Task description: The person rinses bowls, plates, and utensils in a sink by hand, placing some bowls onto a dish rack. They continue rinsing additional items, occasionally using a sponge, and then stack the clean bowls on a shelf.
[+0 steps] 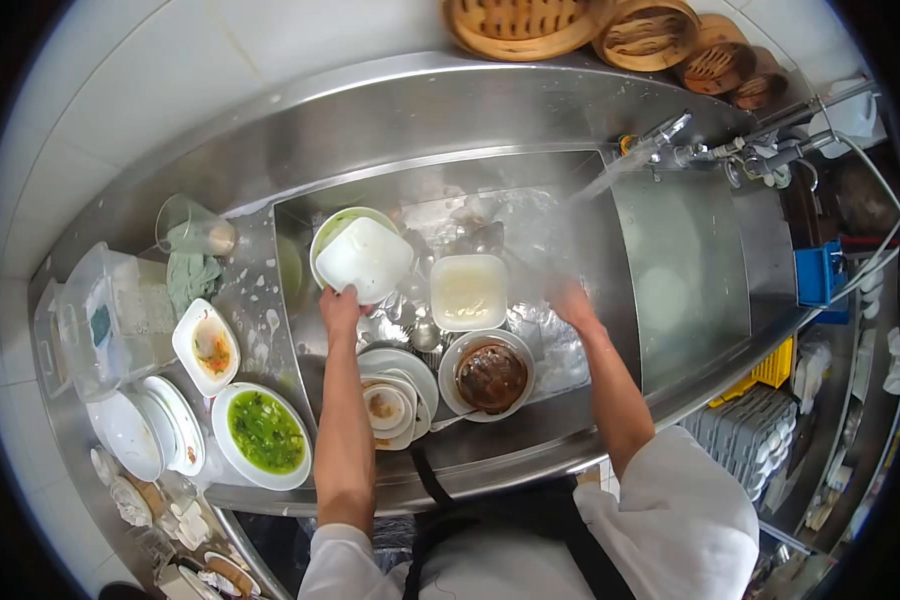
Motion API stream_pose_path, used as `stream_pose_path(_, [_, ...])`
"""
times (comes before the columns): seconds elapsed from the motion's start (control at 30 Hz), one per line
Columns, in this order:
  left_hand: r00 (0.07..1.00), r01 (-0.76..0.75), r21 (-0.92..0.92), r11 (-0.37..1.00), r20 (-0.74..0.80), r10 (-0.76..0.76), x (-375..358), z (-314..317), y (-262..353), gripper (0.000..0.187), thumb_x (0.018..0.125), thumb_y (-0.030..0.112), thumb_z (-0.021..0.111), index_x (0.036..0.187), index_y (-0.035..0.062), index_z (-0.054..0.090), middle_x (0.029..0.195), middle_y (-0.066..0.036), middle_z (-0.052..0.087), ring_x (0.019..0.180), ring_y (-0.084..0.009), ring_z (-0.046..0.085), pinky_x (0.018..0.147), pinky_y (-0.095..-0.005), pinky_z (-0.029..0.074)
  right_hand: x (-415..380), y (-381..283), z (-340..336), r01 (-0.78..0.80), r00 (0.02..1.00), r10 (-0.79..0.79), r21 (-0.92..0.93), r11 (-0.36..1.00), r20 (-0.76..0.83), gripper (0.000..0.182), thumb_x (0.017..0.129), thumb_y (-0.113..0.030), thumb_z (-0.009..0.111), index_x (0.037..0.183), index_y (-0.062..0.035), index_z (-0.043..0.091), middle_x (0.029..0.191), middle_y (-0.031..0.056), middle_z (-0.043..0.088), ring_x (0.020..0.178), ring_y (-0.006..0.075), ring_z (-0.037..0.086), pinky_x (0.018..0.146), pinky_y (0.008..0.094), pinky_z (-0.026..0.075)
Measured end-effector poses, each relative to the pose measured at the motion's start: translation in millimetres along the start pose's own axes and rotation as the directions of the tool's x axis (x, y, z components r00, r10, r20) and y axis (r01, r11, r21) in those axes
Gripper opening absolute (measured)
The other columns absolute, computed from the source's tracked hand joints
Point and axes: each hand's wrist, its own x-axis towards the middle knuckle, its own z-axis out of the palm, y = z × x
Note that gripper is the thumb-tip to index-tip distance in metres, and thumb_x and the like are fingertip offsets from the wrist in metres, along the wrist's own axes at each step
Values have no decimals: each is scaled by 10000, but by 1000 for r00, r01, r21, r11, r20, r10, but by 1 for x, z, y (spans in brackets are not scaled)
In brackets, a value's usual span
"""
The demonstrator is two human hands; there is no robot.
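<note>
My left hand (344,306) grips the near edge of a white squarish bowl (368,262), tilted over a round bowl with a green inside (322,240) in the sink. My right hand (570,302) is low over the wet right part of the sink (595,370); motion and spray smear its fingers. Between my hands sits a white square bowl of cloudy liquid (469,292). Nearer me are a round bowl with dark brown contents (490,375) and stacked plates with small dishes (425,385). A metal ladle (426,335) lies among cutlery beside them.
Water runs from the faucet (660,140). A second, water-filled basin (680,270) adjoins on the right. On the left counter stand an oval dish of green soup (265,437), a stained white dish (208,348), stacked plates (155,430) and a plastic tub (120,310). Bamboo steamers (645,35) line the back ledge.
</note>
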Motion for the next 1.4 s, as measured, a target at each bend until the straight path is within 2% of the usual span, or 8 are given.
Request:
stream_pose_path(0.23, [996, -24, 89, 996, -87, 32, -51, 1, -15, 301, 804, 82, 507, 1079, -39, 527, 937, -143, 629, 718, -208, 647, 493, -306, 530, 105, 54, 68, 13, 938, 98, -317, 948, 332, 311, 780, -134, 541, 1055, 2, 594, 962, 216, 649, 938, 389, 607, 839, 434, 482])
stream_pose_path(0.4, [987, 18, 156, 988, -159, 7, -87, 3, -18, 292, 811, 92, 504, 1077, -24, 530, 940, -130, 630, 718, -200, 647, 483, -284, 525, 66, 100, 86, 269, 960, -271, -43, 962, -65, 368, 888, -211, 485, 1187, 4, 501, 822, 200, 653, 747, 343, 646, 685, 424, 513])
stream_pose_path(0.47, [990, 30, 108, 994, -140, -14, -97, 17, -13, 295, 809, 109, 509, 1082, 0, 542, 942, -116, 637, 729, -185, 642, 497, -271, 513, 36, 56, 26, -451, 857, 151, 574, 684, 493, 388, 938, -308, 461, 1162, 5, 508, 676, 130, 607, 539, 223, 602, 525, 360, 489])
stream_pose_path(0.6, [996, 19, 99, 995, -93, -10, -98, 43, -39, 286, 819, 102, 521, 1080, -11, 548, 934, -123, 639, 726, -193, 646, 482, -280, 527, 79, 129, 111, 145, 976, -147, -25, 989, -163, 311, 885, -248, 524, 1048, 15, 554, 792, 175, 641, 686, 291, 645, 627, 399, 510])
stream_pose_path(0.83, [969, -227, 518, 825, 38, 243, -73, 82, -53, 242, 811, 181, 626, 891, -45, 596, 723, -133, 640, 636, -203, 609, 617, -308, 484, 84, 100, 72, -45, 983, 31, 76, 996, 182, 227, 846, -226, 574, 944, -22, 589, 764, 143, 621, 702, 289, 618, 650, 378, 495])
stream_pose_path(1.0, [918, -358, 719, 596, 154, 365, -70, 106, -58, 369, 766, 239, 684, 956, -65, 596, 767, -183, 646, 676, -248, 633, 627, -343, 500, 152, 71, 53, -763, 634, -134, 587, -271, 762, 185, 903, -195, 529, 810, -37, 555, 564, 0, 484, 441, 125, 459, 402, 253, 401])
stream_pose_path(1.3, [851, -186, 349, 919, 524, -26, 8, 125, -171, 376, 792, 87, 619, 1148, 10, 525, 1060, -115, 609, 900, -225, 618, 681, -356, 541, 113, 15, -57, -282, 948, 124, 590, 757, 294, 139, 914, -107, 436, 810, -31, 491, 594, 31, 485, 479, 146, 494, 417, 282, 411])
stream_pose_path(1.4, [800, 385, 37, 922, 484, -354, -21, 132, -116, 403, 796, 62, 600, 1183, 33, 490, 1048, -96, 596, 868, -195, 599, 692, -300, 518, 96, 13, -46, -251, 955, 77, 646, 721, 286, 189, 906, -216, 543, 826, -47, 515, 605, 8, 496, 525, 145, 521, 471, 296, 437])
